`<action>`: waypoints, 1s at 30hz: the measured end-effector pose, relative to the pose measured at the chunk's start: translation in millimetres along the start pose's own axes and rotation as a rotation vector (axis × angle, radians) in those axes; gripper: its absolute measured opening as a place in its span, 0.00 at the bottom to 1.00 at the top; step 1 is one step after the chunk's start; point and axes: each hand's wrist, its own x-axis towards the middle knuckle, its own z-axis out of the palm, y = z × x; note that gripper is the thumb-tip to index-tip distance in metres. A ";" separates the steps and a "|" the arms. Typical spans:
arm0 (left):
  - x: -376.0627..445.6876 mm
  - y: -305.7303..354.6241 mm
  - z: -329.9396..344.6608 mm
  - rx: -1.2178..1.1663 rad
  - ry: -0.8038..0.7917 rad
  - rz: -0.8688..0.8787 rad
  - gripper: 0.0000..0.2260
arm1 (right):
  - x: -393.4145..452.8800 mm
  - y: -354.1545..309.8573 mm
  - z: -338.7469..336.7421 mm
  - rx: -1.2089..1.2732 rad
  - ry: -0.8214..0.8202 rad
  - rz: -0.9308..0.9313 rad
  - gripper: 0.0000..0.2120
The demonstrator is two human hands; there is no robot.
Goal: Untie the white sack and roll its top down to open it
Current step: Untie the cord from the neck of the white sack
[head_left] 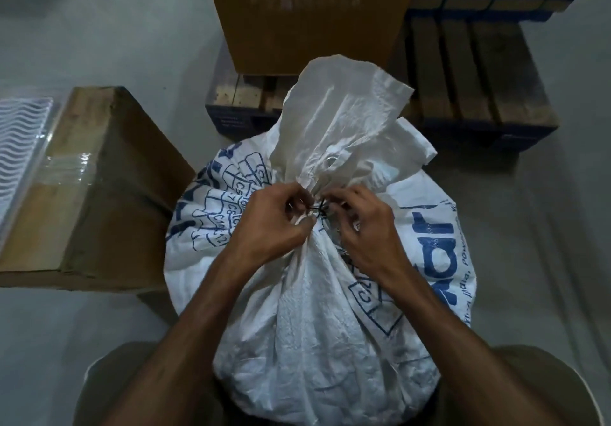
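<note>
A full white woven sack [317, 310] with blue print stands on the floor between my knees. Its neck is gathered and bound by a thin dark tie [318, 210], and the loose top [344, 118] flares upward above the knot. My left hand [274, 223] pinches the tie from the left. From the right, my right hand [360, 223] grips the same tie with its fingertips. Both hands press against the bunched neck, and the fingers hide part of the knot.
A taped cardboard box [96, 190] lies close on the left, with a plastic-wrapped white patterned item [20, 141] beyond it. A tall cardboard box [307, 12] sits on a wooden pallet [476, 75] right behind the sack. Grey floor shows at the right.
</note>
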 end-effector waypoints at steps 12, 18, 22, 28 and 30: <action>20.2 -11.8 1.4 0.101 -0.087 0.071 0.10 | 19.7 3.4 2.5 -0.207 -0.072 -0.139 0.14; 21.0 -9.0 1.9 0.001 -0.070 0.040 0.10 | 20.8 4.9 0.7 -0.364 -0.107 -0.149 0.09; 18.0 -5.3 1.3 0.011 -0.060 0.045 0.09 | 16.9 0.0 1.0 -0.411 -0.119 -0.131 0.15; 11.2 -4.6 0.0 -0.015 -0.053 0.042 0.11 | 10.9 1.2 0.4 -0.301 -0.099 -0.116 0.05; 8.6 -3.0 -0.7 -0.011 -0.035 0.032 0.11 | 9.9 0.6 1.0 -0.277 -0.087 -0.118 0.05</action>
